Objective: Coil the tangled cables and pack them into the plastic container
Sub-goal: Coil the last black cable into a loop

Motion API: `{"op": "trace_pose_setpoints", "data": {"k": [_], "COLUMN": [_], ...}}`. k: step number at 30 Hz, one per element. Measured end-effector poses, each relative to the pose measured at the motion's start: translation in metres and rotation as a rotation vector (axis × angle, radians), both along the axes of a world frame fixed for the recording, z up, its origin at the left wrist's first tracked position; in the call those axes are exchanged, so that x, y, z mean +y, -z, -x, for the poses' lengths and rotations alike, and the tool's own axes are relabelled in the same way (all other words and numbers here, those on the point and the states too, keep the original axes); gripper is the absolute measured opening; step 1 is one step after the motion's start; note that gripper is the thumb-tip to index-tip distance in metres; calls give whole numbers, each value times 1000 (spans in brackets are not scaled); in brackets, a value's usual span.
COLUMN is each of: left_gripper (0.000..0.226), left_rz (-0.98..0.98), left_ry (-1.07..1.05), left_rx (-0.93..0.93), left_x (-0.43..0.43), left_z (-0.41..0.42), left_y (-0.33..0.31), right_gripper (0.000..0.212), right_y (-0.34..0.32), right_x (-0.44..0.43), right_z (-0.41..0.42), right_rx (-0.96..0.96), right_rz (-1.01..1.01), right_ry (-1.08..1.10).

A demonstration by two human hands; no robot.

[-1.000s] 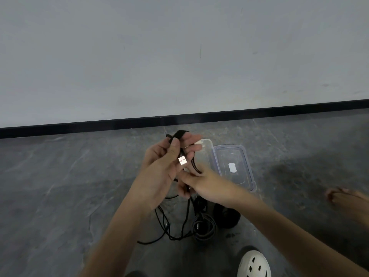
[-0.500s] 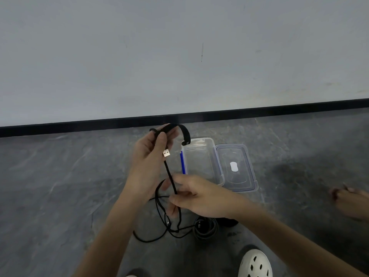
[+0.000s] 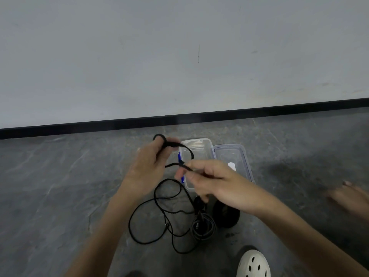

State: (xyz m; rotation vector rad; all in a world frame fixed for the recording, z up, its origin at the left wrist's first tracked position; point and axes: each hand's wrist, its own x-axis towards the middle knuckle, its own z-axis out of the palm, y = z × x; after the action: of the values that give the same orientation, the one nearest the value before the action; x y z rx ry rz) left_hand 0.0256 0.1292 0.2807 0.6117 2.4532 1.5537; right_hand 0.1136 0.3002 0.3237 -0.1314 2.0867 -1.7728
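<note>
Pinching cable (image 3: 175, 144) higher than before: right hand (image 3: 217, 182)

Left hand (image 3: 146, 168) grips a loop of the black cable (image 3: 175, 144). Right hand (image 3: 217, 182) pinches a strand of it just right of the left hand. The remaining length hangs in loose loops onto the floor (image 3: 60, 186). The open plastic container (image 3: 196, 139) stands beyond the hands, its lid (image 3: 229, 149) immediately right. A grey coiled cable (image 3: 207, 234) lies near.
</note>
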Motion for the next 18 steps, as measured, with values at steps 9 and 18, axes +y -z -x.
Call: {"op": "trace_pose_setpoints", "data": {"k": [9, 18], "left_gripper": [31, 30], "left_rz": [-104, -286], "left_ry": [437, 576], "left_rx": [-431, -541], "left_x": [12, 19], "left_z": [-21, -31], "left_y": [-8, -19], "right_gripper": [25, 15], "right_y": [0, 0], "right_x": [20, 27], "right_z": [14, 22], "right_rx": [350, 434], "right_rz": [-176, -151], "right_ry": [279, 430]}}
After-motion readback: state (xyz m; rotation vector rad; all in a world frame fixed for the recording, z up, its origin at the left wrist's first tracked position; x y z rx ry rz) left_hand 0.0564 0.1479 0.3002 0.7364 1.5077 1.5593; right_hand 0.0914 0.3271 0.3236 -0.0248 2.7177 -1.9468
